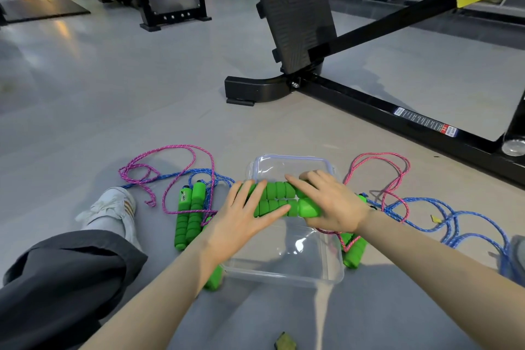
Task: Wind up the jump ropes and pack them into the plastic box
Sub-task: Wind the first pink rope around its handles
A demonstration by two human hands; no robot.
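Packing step: left hand, fingers straight, presses paired green handles over the clear box on the floor, right hand grips their end; next, probably seat them, then wind loose ropes.

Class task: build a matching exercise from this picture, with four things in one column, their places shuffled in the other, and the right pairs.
1 green handles
2 plastic box
3 white shoe
4 black footplate

A far left, beside the trouser leg
B tilted, beyond the box
C on the grey floor, mid-foreground
D under the left hand and right hand

Pairs: 1-D, 2-C, 3-A, 4-B
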